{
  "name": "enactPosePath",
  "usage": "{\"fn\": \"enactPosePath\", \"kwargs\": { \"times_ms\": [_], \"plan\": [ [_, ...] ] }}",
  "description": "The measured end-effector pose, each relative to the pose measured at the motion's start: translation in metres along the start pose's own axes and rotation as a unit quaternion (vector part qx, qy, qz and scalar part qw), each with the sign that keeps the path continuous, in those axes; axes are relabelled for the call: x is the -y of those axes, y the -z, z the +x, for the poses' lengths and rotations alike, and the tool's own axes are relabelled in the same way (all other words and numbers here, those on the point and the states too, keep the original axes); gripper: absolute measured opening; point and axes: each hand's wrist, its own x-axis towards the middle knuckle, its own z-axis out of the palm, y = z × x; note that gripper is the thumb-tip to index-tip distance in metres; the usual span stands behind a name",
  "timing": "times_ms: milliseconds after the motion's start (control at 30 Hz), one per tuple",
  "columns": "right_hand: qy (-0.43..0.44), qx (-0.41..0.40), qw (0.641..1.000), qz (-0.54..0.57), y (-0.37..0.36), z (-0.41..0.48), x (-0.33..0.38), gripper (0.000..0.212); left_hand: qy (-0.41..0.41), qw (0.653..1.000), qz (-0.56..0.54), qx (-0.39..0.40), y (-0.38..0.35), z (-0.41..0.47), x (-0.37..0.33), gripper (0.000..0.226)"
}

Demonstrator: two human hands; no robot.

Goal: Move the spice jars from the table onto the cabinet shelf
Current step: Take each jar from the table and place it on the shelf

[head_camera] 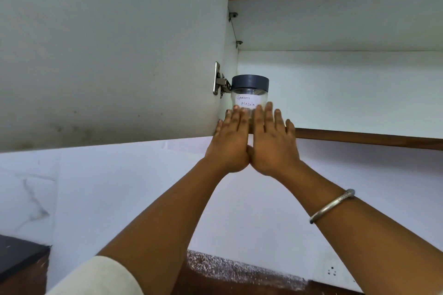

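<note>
Spice jar (250,97) labelled "Garam Masala" seen upright on cabinet shelf (359,137); left hand (230,141) and right hand (273,143) pressed flat against it, grip apart

Cream sleeve (100,278) on the left arm, silver bangle (332,206) around the right wrist, bare forearms

Our shelf (359,135), brown-edged, white inside, one grey-lidded jar (250,93) upright just beyond our fingertips

Open white cabinet door (107,50) with metal hinge (219,81); silver bangle (332,206); speckled countertop (235,268)
</note>
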Motion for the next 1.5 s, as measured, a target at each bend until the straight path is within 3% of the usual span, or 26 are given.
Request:
{"fn": "enactPosePath", "kwargs": {
  "times_ms": [100,500,633,867,1067,1267,1367,1500],
  "plan": [
    [0.046,0.010,0.999,-0.021,-0.008,-0.028,0.010,0.094,-0.013,0.999,0.021,0.039,-0.011,-0.032,0.003,0.092],
    [0.028,0.212,0.969,0.121,-0.034,-0.187,0.046,0.086,0.031,0.982,-0.003,0.187,-0.035,-0.192,0.002,0.093],
    [0.027,0.289,0.945,0.149,-0.053,-0.272,0.056,0.088,0.046,0.953,-0.042,0.296,-0.057,-0.271,0.001,0.096],
    [0.019,0.410,0.895,0.176,-0.084,-0.404,0.071,0.084,0.071,0.907,-0.083,0.407,-0.101,-0.397,-0.017,0.097],
    [-0.033,0.516,0.828,0.218,-0.094,-0.490,0.079,0.088,0.143,0.839,-0.130,0.508,-0.120,-0.483,-0.026,0.105],
    [-0.095,0.543,0.790,0.269,-0.104,-0.534,0.084,0.103,0.222,0.811,-0.181,0.510,-0.143,-0.533,-0.037,0.105],
    [-0.127,0.519,0.784,0.317,-0.108,-0.549,0.088,0.098,0.247,0.828,-0.216,0.456,-0.153,-0.550,-0.044,0.095],
    [-0.176,0.447,0.806,0.346,-0.110,-0.561,0.087,0.086,0.242,0.860,-0.226,0.389,-0.156,-0.561,-0.045,0.084]
  ]
}}
